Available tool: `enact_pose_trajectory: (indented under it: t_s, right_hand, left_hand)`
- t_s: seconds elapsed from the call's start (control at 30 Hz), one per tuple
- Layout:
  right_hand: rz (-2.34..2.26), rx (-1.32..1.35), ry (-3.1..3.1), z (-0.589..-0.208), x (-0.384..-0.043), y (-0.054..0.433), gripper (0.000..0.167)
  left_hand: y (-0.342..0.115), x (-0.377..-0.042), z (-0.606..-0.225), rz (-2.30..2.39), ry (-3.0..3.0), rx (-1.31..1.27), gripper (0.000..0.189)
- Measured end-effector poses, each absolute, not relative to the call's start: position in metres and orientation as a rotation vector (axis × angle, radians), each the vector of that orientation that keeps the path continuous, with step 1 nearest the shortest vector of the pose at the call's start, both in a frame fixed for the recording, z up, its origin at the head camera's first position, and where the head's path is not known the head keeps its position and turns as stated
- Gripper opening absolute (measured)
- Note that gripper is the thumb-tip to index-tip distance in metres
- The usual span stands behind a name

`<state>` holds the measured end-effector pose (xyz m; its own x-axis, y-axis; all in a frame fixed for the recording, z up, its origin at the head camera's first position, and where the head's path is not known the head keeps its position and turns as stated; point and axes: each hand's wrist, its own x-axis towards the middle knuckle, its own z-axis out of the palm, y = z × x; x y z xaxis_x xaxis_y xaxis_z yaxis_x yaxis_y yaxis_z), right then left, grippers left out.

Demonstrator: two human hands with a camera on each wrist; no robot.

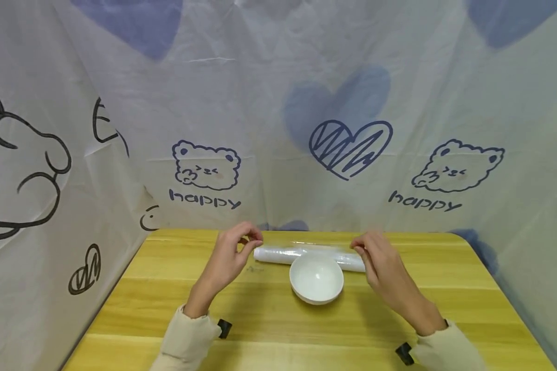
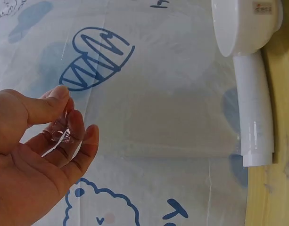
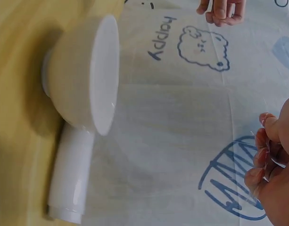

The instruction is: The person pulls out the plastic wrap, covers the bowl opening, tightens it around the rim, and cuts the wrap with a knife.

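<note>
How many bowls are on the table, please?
1: the white bowl, upright on the table, in the head view between the left hand and right hand, on the person's side of the film roll. The table's near edge is out of view.

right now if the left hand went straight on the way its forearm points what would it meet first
Probably the printed backdrop beyond the table; the left hand looks higher than the white roll and would likely clear it, though depth is hard to judge.

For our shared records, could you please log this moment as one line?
left hand: pinches clear film | right hand: pinches film | white bowl: upright on table | film roll: behind bowl
</note>
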<state>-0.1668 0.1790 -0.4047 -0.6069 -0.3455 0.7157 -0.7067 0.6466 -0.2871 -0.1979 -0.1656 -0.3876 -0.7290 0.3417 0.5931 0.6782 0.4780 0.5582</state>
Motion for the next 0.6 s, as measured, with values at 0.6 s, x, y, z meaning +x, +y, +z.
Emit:
enact_pose_trajectory:
  t_s: [0.6]
  right_hand:
    - [0.814,0.897,-2.177,-0.458,-0.12,0.178,0.03]
  left_hand:
    - [-0.188,-0.16,-0.434,-1.235,-2.278,-1.145,0.03]
